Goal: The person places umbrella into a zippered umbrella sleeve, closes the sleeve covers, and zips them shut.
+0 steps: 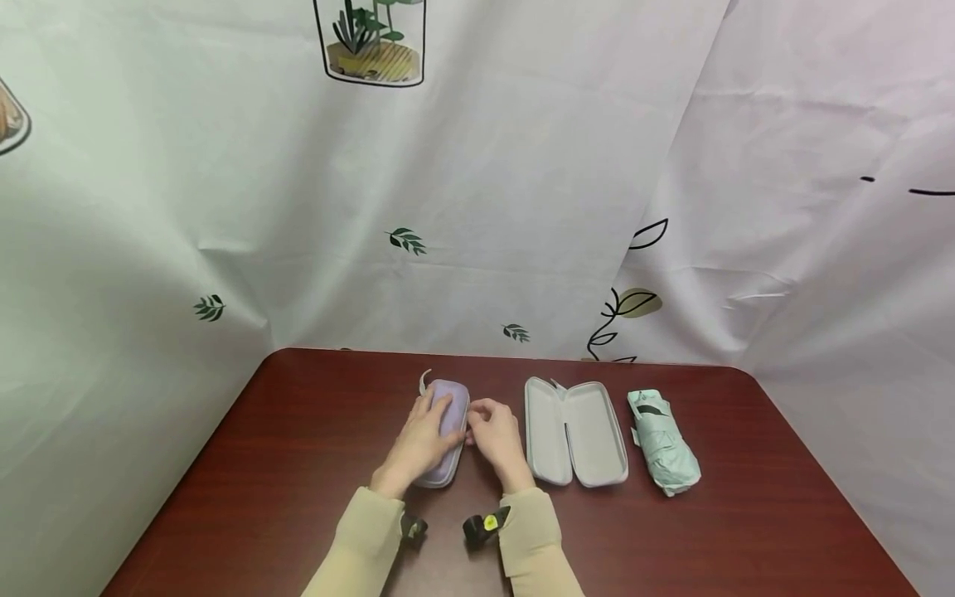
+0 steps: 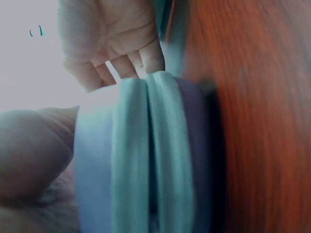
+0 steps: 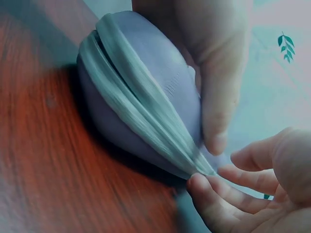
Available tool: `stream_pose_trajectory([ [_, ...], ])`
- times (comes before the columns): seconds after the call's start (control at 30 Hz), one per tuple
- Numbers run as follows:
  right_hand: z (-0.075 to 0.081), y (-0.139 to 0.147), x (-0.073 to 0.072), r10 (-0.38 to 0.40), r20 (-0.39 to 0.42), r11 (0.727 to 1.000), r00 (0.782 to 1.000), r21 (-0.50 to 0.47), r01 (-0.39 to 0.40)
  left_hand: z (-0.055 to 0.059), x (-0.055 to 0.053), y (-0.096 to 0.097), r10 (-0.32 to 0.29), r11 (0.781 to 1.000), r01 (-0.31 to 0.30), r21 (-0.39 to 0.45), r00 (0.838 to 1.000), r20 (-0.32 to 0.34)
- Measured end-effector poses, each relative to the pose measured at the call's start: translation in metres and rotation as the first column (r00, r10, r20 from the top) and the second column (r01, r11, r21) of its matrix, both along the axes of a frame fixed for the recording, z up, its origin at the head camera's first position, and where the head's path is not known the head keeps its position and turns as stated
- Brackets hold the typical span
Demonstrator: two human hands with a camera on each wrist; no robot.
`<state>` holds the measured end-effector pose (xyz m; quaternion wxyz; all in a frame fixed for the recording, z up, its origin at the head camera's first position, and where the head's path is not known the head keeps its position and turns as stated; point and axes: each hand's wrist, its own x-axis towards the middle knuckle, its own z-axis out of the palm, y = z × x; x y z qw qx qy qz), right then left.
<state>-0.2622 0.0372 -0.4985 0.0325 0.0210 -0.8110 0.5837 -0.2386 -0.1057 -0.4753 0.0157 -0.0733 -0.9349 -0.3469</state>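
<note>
A purple zip case point(image 1: 450, 396) with a pale zipper band point(image 3: 141, 104) lies on the table in front of the person. The left hand point(image 1: 420, 439) holds it from above, its fingers over the top and its thumb along the right side. At the right side of the case, the right hand point(image 1: 496, 434) has curled fingers. In the right wrist view, its fingertips point(image 3: 198, 182) pinch at the far end of the zipper band; the pull itself is hidden. The left wrist view shows the band point(image 2: 153, 145) close up, its two halves side by side.
Right of the hands, an open pale grey case point(image 1: 597, 431) lies spread flat, its two halves facing up. Farther right is a mint-green folded umbrella point(image 1: 666, 448). A light strap point(image 1: 424, 381) sticks out at the purple case's far left corner. Patterned white cloth point(image 1: 477, 182) hangs behind the table.
</note>
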Motion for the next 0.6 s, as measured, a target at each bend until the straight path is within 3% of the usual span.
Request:
stream_pose_trajectory([
  [0.17, 0.005, 0.002, 0.0, 0.013, -0.017, 1.0, 1.0, -0.005, -0.013, 0.004, 0.0, -0.005, 0.059, 0.998, -0.058, -0.021, 0.998, 0.024],
  [0.23, 0.005, 0.003, -0.001, 0.015, -0.023, 1.0, 1.0, 0.0, -0.015, 0.005, 0.0, -0.007, 0.066, 0.997, -0.066, -0.046, 0.998, -0.002],
  [0.4, 0.006, 0.004, -0.001, 0.012, -0.052, 0.999, 0.999, 0.037, -0.01, 0.007, 0.002, -0.013, 0.048, 0.992, -0.057, -0.111, 0.995, -0.088],
  [0.6, 0.006, 0.005, 0.0, 0.003, -0.091, 0.997, 0.996, 0.075, 0.004, 0.012, 0.002, -0.018, 0.011, 0.984, -0.032, -0.177, 0.993, -0.12],
])
